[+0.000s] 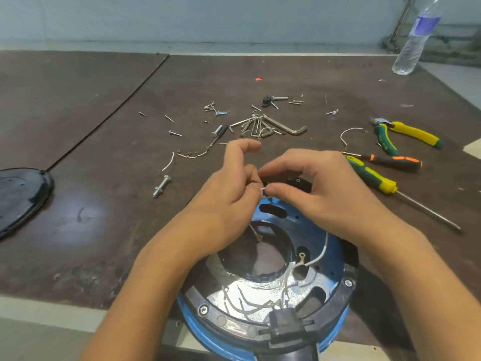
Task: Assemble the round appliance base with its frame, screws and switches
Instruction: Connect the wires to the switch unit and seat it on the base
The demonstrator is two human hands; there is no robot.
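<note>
The far rim of the round base [312,225] is covered by both hands, and its near edge runs off the bottom of the view. The base sits at the front edge of the table [91,100], with a black ring [229,324] screwed round its blue plate and loose leads [320,254] lying across the shiny middle.

The left hand [229,194] has thumb and middle fingers pressed together on a white wire [263,189]. Only the wire's tip shows, poking out toward the right thumb; the forefinger is raised and hooked. The right hand [320,188] arches over a black switch [299,184], with the thumb below and the forefinger curled above it, gripping it. Most of the switch is in shadow under the palm, so how it meets the wire cannot be made out.

Beyond the hands lie scattered screws [171,132], a bunch of hex keys [273,125] and a bolt [161,186]. To the right are pliers [411,134] and two screwdrivers [372,175]. A black lid [20,194] is cut off at the left edge, and a water bottle [413,40] loses its top at the frame's upper edge.
</note>
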